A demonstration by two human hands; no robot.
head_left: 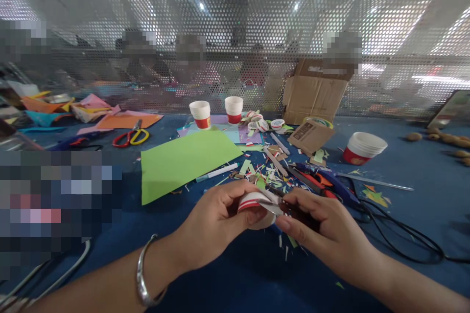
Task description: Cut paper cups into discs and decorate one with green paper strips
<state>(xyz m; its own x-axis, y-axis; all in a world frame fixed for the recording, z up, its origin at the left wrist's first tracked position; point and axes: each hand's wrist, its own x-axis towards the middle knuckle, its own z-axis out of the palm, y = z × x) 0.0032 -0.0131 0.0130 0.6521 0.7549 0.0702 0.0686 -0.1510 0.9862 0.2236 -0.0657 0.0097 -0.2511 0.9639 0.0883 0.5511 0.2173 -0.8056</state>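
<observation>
My left hand [220,217] is closed around a small white paper cup piece [251,201] with red stripes, thumb in front and fingers behind. Dark-handled scissors [270,205] sit in my right hand [323,225], their silver blades pointing left against the cup piece. My fingers hide most of the handles. Just beyond both hands lies a heap of paper scraps [271,171] in green, white and red. A sheet of green paper [187,161] is spread to the left, and a marker [223,170] rests by its edge.
Stacked paper cups [234,110] stand at the back, more cups [363,149] at right. Red-and-yellow scissors [132,136] lie at left. A blue glue gun [343,188] with a black cable [404,249] is right of my hands. A cardboard box [314,95] leans against the perforated screen.
</observation>
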